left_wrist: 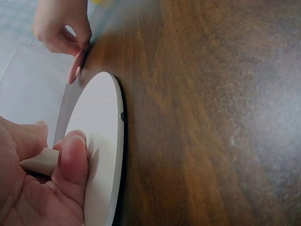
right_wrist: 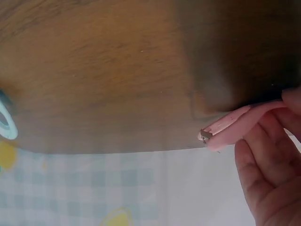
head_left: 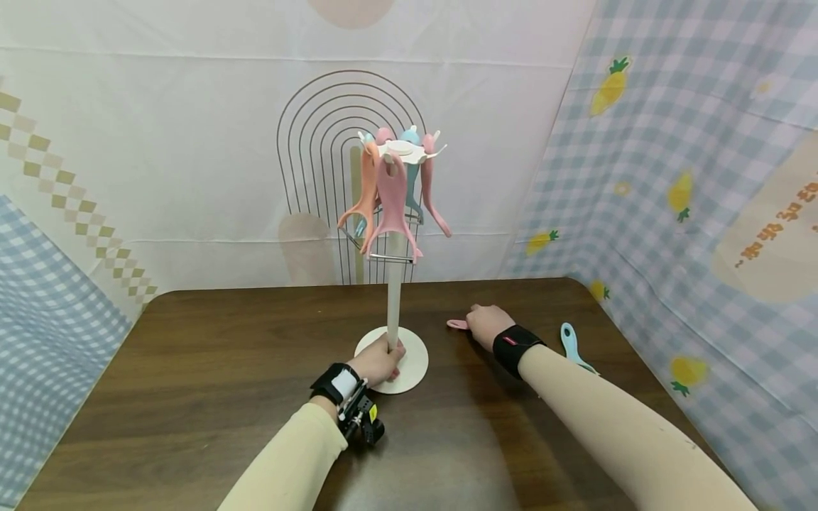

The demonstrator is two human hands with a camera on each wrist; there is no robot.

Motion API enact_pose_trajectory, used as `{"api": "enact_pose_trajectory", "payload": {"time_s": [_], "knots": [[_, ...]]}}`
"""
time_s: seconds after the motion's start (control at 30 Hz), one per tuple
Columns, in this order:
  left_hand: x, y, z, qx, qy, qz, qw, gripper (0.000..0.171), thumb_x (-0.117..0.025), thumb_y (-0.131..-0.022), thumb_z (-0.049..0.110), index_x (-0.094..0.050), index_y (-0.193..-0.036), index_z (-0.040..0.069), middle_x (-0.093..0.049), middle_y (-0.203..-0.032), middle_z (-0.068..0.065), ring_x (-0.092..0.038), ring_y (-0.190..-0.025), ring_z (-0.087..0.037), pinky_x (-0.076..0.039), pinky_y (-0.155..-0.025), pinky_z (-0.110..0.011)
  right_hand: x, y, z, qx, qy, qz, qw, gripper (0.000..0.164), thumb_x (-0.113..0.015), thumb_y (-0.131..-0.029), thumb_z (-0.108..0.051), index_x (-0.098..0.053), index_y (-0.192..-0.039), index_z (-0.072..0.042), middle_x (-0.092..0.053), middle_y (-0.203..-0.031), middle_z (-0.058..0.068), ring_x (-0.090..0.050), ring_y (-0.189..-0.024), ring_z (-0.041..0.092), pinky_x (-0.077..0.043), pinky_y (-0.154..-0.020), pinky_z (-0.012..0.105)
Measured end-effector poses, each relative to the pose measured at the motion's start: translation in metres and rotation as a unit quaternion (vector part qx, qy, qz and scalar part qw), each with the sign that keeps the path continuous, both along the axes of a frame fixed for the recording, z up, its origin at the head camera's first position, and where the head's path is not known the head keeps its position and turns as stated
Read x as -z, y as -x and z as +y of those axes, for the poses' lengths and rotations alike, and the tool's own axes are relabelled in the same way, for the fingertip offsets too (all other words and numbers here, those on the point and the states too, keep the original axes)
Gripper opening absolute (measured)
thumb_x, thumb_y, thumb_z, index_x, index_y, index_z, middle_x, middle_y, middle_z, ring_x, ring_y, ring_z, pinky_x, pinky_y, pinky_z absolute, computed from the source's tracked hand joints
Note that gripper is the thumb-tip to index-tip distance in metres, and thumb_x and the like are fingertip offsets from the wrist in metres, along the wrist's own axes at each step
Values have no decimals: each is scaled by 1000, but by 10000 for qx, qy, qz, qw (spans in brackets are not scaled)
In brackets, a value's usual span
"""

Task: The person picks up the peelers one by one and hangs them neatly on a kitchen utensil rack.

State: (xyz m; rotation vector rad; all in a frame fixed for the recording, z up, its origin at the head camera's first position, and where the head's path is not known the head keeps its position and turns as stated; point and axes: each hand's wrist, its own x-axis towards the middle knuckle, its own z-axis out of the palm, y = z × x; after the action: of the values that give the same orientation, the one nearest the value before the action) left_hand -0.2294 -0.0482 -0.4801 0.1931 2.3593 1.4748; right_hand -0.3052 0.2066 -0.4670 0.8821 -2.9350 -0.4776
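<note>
A white display stand (head_left: 394, 298) with a round base (head_left: 415, 358) rises from the brown table. Low on its pole, just over the base, my left hand (head_left: 377, 360) grips it with fingers and thumb wrapped round. Pink, orange and blue plastic hangers hang from the hooked top, among them a pink hanger (head_left: 392, 191) with a metal bar across its lower end. To the right of the base, my right hand (head_left: 488, 323) pinches another pink hanger (right_wrist: 240, 125) low at the tabletop. Its metal end shows in the right wrist view; the fingers hide part of it.
A light blue hanger (head_left: 569, 341) lies on the table to the right, partly behind my right forearm. The wooden table (head_left: 224, 383) meets a white cloth backdrop (head_left: 192, 177) at the back and blue checked cloth (head_left: 639, 191) on the right.
</note>
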Motion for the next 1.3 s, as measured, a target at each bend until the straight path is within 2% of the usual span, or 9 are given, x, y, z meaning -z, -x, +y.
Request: {"api": "enact_pose_trajectory", "payload": {"time_s": [0.17,0.43,0.53,0.67,0.8,0.9,1.0,1.13,1.3], "knots": [[-1,-1,0,16,-41,23,10000,13,-45,-104,13,-47,-105,0,-53,-75,-10,-55,-64,-19,-49,-59,-28,2,-1,-1,312,91,-255,9991,12,-61,-94,-4,-73,-94,-4,-66,-83,11,-64,-75,26,-55,-72,41],[1,-2,2,8,-61,-8,10000,13,-45,-103,12,-47,-104,0,-53,-74,-10,-54,-63,-18,-49,-59,-28,5,-1,5,394,495,-400,9972,14,-62,-93,-5,-74,-98,-10,-69,-82,8,-65,-73,25,-55,-70,42],[4,-1,2,20,-82,25,10000,12,-45,-103,12,-48,-103,0,-52,-73,-9,-54,-62,-17,-49,-58,-28,2,0,10,345,997,-536,9930,13,-63,-93,-6,-73,-99,-11,-69,-84,6,-65,-75,23,-54,-69,40],[5,-1,2,55,-78,46,9999,12,-45,-103,11,-48,-102,0,-52,-73,-9,-54,-62,-17,-49,-58,-28,-5,1,17,47,1877,-458,9811,11,-64,-93,-9,-73,-99,-8,-70,-82,5,-66,-74,22,-53,-70,39],[4,-2,2,74,-64,39,9999,12,-44,-103,11,-48,-102,0,-52,-73,-9,-54,-62,-17,-48,-58,-28,-27,0,17,-248,2468,-226,9685,10,-64,-94,-11,-72,-99,-7,-69,-79,4,-65,-70,20,-53,-69,40],[2,-2,2,92,-70,48,9999,12,-44,-103,11,-48,-102,0,-52,-72,-9,-53,-62,-17,-48,-58,-27,-56,-3,13,-342,2900,15,9564,9,-62,-95,-11,-71,-96,-8,-67,-75,3,-61,-63,16,-50,-63,38],[0,-3,1,82,-51,22,10000,12,-45,-103,12,-47,-102,1,-53,-73,-9,-54,-63,-18,-48,-58,-28,-90,-8,6,-446,3416,378,9380,10,-62,-95,-10,-70,-99,-7,-65,-74,3,-55,-58,14,-45,-59,35],[-1,-2,0,62,-12,8,10000,13,-45,-104,13,-48,-103,1,-54,-76,-10,-55,-65,-18,-49,-60,-28,-132,-17,-4,-699,4047,985,9065,14,-61,-97,-12,-70,-105,-4,-67,-80,7,-53,-58,15,-43,-57,33],[0,0,-2,95,-48,85,9999,12,-44,-104,12,-48,-103,0,-54,-75,-10,-55,-64,-18,-49,-60,-29,-174,-32,-18,-1060,4638,1822,8605,17,-60,-96,-12,-69,-108,-2,-70,-92,12,-66,-76,20,-52,-67,35]]}}
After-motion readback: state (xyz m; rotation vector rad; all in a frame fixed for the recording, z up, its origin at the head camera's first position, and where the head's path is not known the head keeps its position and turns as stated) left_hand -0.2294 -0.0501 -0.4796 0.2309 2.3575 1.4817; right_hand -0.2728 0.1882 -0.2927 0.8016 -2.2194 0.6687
